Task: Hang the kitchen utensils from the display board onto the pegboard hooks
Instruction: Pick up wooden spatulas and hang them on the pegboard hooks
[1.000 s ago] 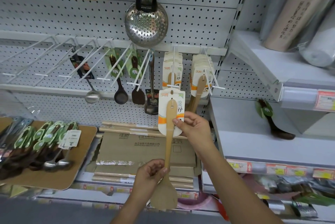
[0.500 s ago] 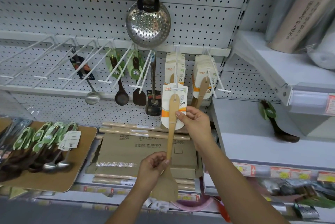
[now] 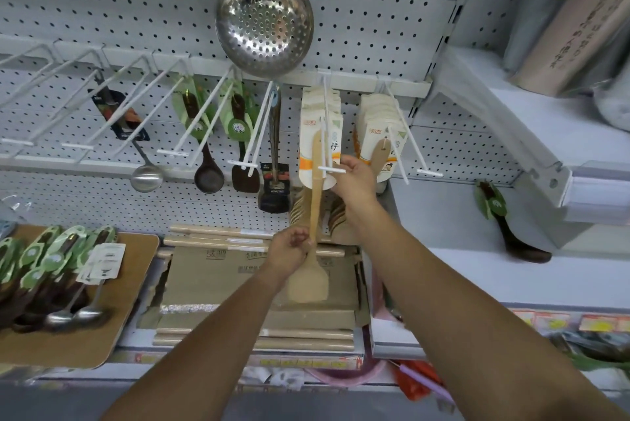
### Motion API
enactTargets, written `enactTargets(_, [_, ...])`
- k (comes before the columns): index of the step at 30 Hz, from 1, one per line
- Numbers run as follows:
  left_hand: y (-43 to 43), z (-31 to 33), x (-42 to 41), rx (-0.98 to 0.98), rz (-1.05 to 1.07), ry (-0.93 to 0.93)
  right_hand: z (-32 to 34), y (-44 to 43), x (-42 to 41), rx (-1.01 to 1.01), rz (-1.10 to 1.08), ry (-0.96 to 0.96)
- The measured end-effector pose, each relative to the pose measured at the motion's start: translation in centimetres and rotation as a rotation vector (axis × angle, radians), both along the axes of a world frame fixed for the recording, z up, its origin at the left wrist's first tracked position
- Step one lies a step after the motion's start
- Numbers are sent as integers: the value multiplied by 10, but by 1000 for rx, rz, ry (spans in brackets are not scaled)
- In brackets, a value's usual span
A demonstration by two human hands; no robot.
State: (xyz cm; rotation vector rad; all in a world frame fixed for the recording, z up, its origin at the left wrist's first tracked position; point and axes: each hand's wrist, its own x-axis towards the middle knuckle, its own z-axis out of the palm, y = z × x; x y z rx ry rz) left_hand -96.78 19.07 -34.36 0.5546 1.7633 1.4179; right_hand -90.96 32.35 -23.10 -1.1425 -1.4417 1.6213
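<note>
We hold one wooden spatula (image 3: 316,197) in two hands: left hand (image 3: 289,249) fingers clamped round its handle, right hand (image 3: 355,177) pinching its card (image 3: 306,178).

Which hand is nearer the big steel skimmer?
Right. The right hand holds the spatula's card below the skimmer; the left hand grips the handle farther down.

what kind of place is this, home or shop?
Probably a shop's kitchenware aisle: a pegboard with long hooks, stacks of identical carded spatulas hanging on them, and price labels along the shelf edge.
</note>
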Motion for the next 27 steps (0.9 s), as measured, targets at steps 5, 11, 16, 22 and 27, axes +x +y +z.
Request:
enactTargets(5, [10,-6,-20,-51,2,-9,-14,11,-8,-5,6,-14])
enactTargets(11, [20,-15,-28,-61,-56,48,-13,6,-3,44,-13,-75])
enactTargets(16, [13,-7,-24,-40,-42,77,-17,-12,13,187,100,-335])
enactTargets(22, [-50,2,-67,-231,-197,530,-55,-42,48,486,476,-928])
enactTargets(27, [-126,29,-119,-462,-206,869,-50,-81,16,804,717,-1034])
